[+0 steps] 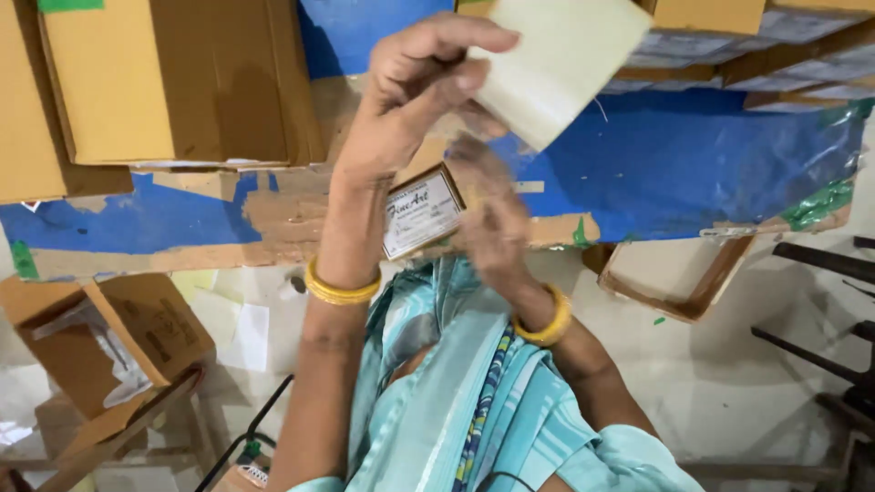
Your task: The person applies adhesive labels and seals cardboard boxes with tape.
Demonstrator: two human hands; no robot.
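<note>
My left hand (pixel 415 87) is raised high in the middle of the view. Its fingers pinch the edge of a cream-coloured block of sheets (pixel 561 55), tilted toward the upper right. Below it my right hand (pixel 492 219) is blurred by motion. It grips the right side of a small brown box with a white label (pixel 421 211), held beside my left forearm. Each wrist carries a yellow bangle. My light blue-green striped garment fills the lower middle.
Large cardboard cartons (pixel 173 82) stand at the upper left on a blue-covered surface (pixel 693 155) patched with torn cardboard. An open carton with plastic inside (pixel 100 342) sits lower left. A shallow cardboard tray (pixel 679 287) and dark metal bars (pixel 820 264) are on the right.
</note>
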